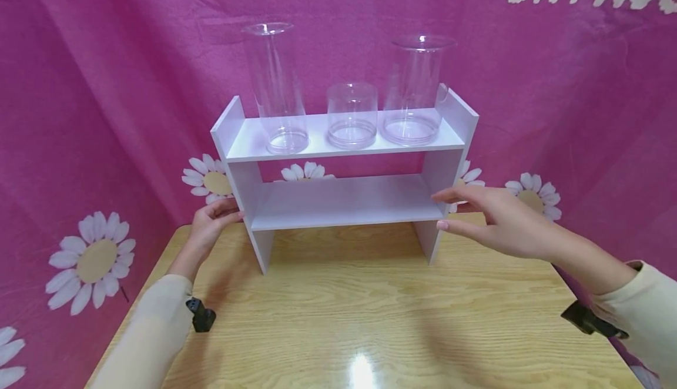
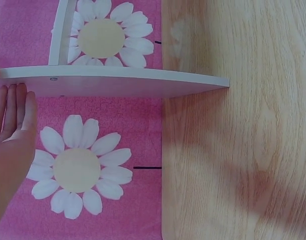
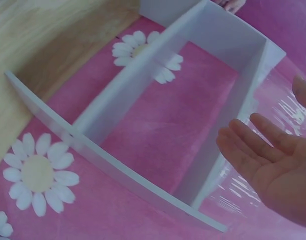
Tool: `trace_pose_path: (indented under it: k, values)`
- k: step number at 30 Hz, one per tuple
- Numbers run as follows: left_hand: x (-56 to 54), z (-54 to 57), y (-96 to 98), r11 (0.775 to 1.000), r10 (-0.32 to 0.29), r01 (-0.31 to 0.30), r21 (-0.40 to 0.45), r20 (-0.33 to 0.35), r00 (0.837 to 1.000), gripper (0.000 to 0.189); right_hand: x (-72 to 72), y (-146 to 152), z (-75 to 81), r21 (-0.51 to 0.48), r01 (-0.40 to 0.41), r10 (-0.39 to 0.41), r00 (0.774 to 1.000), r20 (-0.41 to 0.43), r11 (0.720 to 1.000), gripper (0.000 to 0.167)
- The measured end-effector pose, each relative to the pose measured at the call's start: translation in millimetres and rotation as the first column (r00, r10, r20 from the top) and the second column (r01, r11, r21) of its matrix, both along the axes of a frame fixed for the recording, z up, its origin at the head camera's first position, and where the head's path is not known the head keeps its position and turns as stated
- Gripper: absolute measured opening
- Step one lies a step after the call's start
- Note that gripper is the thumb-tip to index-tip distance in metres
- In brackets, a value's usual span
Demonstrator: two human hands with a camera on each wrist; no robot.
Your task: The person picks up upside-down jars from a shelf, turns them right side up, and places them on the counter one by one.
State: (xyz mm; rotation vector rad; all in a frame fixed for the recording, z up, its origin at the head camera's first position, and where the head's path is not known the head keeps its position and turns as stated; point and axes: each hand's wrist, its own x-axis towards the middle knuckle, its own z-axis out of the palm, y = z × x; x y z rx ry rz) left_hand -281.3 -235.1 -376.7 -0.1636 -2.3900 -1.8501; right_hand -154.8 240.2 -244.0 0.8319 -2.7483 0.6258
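A white two-tier shelf (image 1: 338,200) stands upright on the wooden table. On its top board are three clear cylindrical containers: a tall narrow one (image 1: 288,141) at left, a short one (image 1: 352,135) in the middle, and a tall wide one (image 1: 411,131) at right. My left hand (image 1: 208,227) touches the outside of the left side panel (image 2: 118,80), its fingers nearly straight in the left wrist view. My right hand (image 1: 510,224) is beside the right side panel, thumb and fingers apart and holding nothing. From the right wrist view its fingers (image 3: 243,142) look relaxed; whether they touch the panel I cannot tell.
The wood-grain table (image 1: 338,307) extends in front of the shelf. Pink cloth (image 1: 132,113) with daisies and white lettering hangs behind and at the sides. A small black device (image 1: 201,315) is on the left sleeve, and another (image 1: 589,320) on the right.
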Motion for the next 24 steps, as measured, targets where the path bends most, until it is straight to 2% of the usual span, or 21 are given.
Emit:
trace_pose_path:
  k: [13,24]
  values:
    - [0.4,1.5,-0.1,1.000,0.006,-0.006,-0.009,0.061,0.998,0.054,-4.1,14,28.8,0.053,0.048,-0.045,0.997,-0.068,0.997,0.039]
    - [1.0,2.9,-0.3,0.999,0.001,0.003,-0.049,0.079,0.997,0.054,-9.1,25,52.9,0.032,0.135,-0.134,0.991,-0.014,0.990,0.040]
